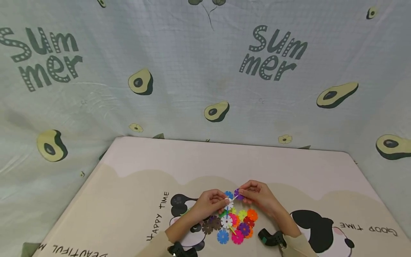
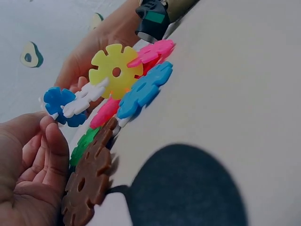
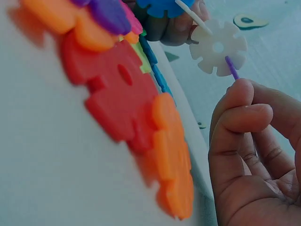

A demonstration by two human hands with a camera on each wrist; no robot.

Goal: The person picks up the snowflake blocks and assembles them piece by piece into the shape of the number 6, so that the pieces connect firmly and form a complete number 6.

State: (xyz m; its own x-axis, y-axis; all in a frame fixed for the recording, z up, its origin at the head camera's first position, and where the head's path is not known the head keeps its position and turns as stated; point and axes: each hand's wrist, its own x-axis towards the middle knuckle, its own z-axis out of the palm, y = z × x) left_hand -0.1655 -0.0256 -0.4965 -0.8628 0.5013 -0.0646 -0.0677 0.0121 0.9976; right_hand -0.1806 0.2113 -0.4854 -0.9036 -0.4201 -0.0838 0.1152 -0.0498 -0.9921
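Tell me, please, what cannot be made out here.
Right wrist: the face of the purple flower-shaped plastic disc, edge-on, partly behind the fingers of the right hand.
Right wrist: top of the blue flower-shaped plastic disc, cut off by the upper edge.
Left wrist: part of the left hand, cut off by the left edge.
Head: part of the black-and-white panda print beneath the left arm.

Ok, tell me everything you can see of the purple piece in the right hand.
The purple piece is a flat, plastic-looking disc with a notched rim. The right hand pinches it, raised off the table. In the right wrist view it shows edge-on, meeting a white disc; how deeply it slots in is unclear.
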